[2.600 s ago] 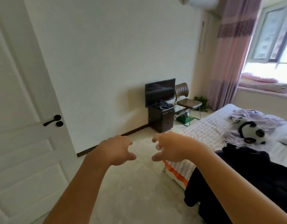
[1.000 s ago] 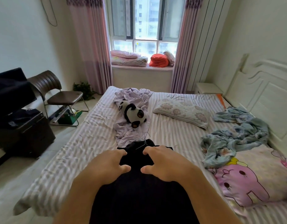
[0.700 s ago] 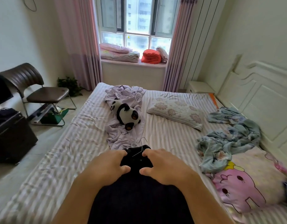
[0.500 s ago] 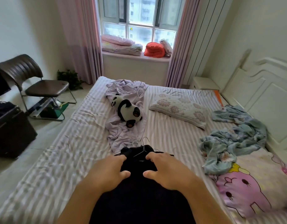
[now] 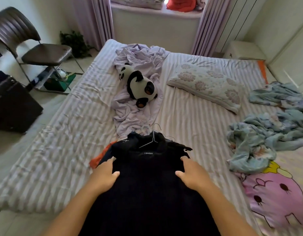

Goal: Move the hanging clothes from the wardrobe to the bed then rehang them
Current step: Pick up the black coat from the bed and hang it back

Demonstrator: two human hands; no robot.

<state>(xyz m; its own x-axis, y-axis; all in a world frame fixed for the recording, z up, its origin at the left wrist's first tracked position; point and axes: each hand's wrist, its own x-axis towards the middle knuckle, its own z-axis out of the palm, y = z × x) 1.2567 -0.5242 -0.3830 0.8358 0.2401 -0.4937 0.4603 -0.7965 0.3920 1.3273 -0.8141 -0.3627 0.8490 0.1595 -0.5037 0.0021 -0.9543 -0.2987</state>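
Dark clothes stacked on bed, centre-low, wire hangers poking out at 12 o'clock end. Left hand flat on pile's 9 o'clock edge, fingers spread, gripping nothing. Right hand same at 3 o'clock edge. Panda further off at 12. Step judged: clothes laid down, rehanging pending. Next: gather hanger hooks, lift pile together, carry back to wardrobe, out of view.
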